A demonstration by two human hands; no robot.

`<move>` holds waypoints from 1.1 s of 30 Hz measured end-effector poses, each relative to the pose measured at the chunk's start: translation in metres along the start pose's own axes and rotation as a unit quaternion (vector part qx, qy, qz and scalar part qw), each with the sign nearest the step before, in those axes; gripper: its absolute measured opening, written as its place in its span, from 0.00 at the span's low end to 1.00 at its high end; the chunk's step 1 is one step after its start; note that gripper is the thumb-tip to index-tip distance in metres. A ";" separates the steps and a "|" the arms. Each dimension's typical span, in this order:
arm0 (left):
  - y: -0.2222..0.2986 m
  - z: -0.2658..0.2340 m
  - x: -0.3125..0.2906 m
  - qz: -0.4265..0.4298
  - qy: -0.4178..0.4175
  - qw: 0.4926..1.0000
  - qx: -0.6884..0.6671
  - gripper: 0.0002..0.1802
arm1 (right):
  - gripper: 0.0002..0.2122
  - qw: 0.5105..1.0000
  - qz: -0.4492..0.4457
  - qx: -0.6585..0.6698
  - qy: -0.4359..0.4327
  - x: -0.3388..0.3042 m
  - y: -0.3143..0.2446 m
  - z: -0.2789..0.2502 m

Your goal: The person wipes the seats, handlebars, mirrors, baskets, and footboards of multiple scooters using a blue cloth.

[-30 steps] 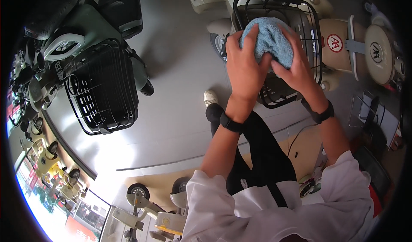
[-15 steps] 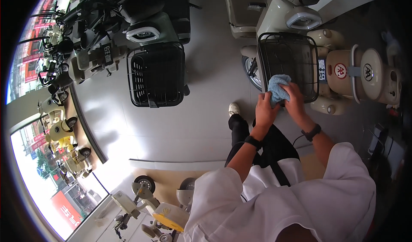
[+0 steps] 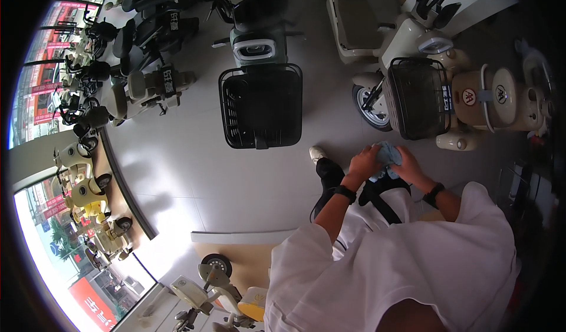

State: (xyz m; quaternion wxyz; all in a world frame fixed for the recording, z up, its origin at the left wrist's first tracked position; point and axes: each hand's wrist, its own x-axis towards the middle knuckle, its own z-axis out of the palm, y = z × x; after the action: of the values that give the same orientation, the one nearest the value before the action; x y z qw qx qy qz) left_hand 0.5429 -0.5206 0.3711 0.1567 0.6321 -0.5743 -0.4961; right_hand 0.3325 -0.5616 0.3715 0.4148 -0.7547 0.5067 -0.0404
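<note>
A crumpled light-blue cloth (image 3: 387, 155) is held between my two hands, in front of my body. My left hand (image 3: 365, 162) grips its left side with bent fingers. From the right, my right hand (image 3: 410, 166) closes on the other side of it. Just beyond the hands, and apart from them, is the dark wire basket (image 3: 418, 99) on the front of a beige electric scooter (image 3: 407, 40). That scooter's front wheel (image 3: 371, 109) shows to the left of the basket.
A second scooter (image 3: 254, 49) with a black basket (image 3: 262, 108) stands ahead to the left. Further left are several parked scooters (image 3: 156, 87) by the window. At the right is a beige-and-tan scooter (image 3: 471, 96). A low platform (image 3: 236, 249) carries more scooters behind me on the left.
Both hands have drawn back from the basket toward my body with the cloth. The view has shifted, so the scooters and baskets appear further right.
</note>
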 end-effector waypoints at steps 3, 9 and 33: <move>-0.030 -0.047 -0.027 0.021 0.086 0.996 0.000 0.35 | 0.25 0.998 -0.041 0.037 0.016 0.027 -0.054 0.027; -0.049 -0.162 -0.047 0.055 0.232 0.971 0.029 0.39 | 0.25 0.984 -0.098 0.116 0.088 0.104 -0.166 0.052; -0.162 -0.269 0.122 0.036 0.227 0.938 0.261 0.42 | 0.33 0.989 -0.110 0.091 0.039 0.348 -0.152 0.120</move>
State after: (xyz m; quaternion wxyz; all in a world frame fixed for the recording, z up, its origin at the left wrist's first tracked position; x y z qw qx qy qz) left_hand 0.8342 -0.6813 0.3158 0.1300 0.7256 -0.6551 -0.1660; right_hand 0.6701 -0.7478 0.2698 0.4546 -0.7630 0.4306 -0.1606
